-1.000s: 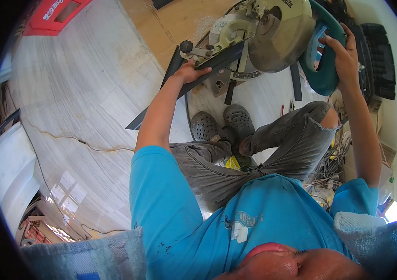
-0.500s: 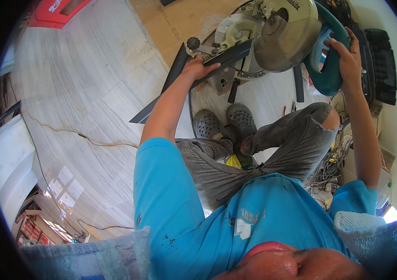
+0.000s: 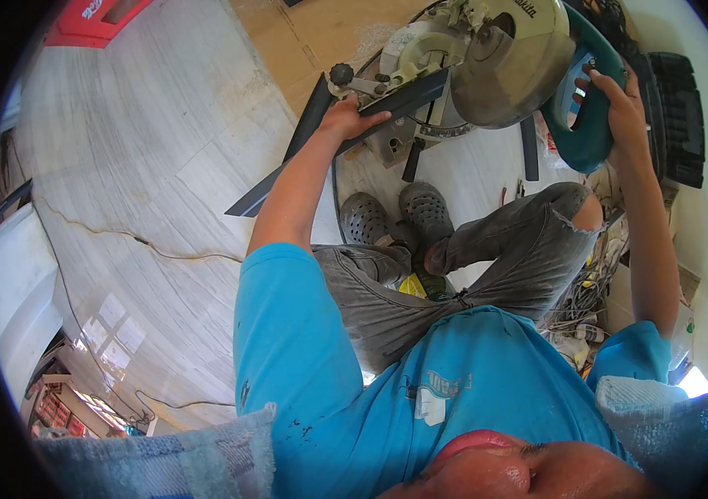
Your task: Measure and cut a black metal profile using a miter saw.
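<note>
Marble floor point(image 3: 121, 150): pale veined tiles are lying under everything, with a thin cable point(image 3: 133, 237) trailing across them.
Dark strip point(image 3: 287, 158): long flat profile is running from the floor up onto the saw's base.
Left hand point(image 3: 347, 116): is pressing down flat on the strip, fingers spread, not clenched.
Miter saw point(image 3: 487, 62): is sitting on the floor, blade guard over the strip.
Right hand point(image 3: 620, 104): is gripping the saw's teal handle point(image 3: 582, 137).

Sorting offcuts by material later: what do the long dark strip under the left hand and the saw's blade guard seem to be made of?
The long dark strip looks like coated metal or plastic profile: thin, straight, matte charcoal. The blade guard seems cast metal: dull silver-grey, smooth sheen. The left hand presses on the strip.
</note>
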The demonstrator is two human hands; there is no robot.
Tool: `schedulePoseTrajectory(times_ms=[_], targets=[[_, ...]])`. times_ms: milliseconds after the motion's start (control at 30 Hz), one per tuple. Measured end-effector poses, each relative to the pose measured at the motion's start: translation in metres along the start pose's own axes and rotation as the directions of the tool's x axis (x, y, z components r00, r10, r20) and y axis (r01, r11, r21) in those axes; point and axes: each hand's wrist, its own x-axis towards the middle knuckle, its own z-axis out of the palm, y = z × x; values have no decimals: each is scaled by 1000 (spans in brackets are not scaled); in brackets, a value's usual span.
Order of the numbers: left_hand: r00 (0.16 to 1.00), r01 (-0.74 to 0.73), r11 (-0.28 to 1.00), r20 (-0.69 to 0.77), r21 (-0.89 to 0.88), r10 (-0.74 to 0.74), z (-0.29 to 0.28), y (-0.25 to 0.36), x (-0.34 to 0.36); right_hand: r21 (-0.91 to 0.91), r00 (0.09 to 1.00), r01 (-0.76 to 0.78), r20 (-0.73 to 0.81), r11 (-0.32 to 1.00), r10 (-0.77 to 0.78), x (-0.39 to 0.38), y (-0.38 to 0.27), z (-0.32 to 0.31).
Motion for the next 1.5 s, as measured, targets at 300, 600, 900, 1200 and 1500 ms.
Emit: schedulePoseTrajectory(times_ms=[300,600,900,1200,1500], targets=[[999,-15,1000,30,-22,16,0,1,6,158,894,-443,144,882,423,16,-14,-21],[999,-35,999,6,17,35,4,0,0,218,911,-395,218,892,350,39,-25,-31],[1000,-4,1000,-9,10,4,1,4,-8,220,929,-371,104,902,356,13,-26,-11],[996,-83,996,29,-45,84,3,-7,1,66,971,-235,-37,970,238,-21,18,13],[997,-64,998,33,2,64,6,-8,2,113,986,-163,-24,980,167,-35,40,22]])
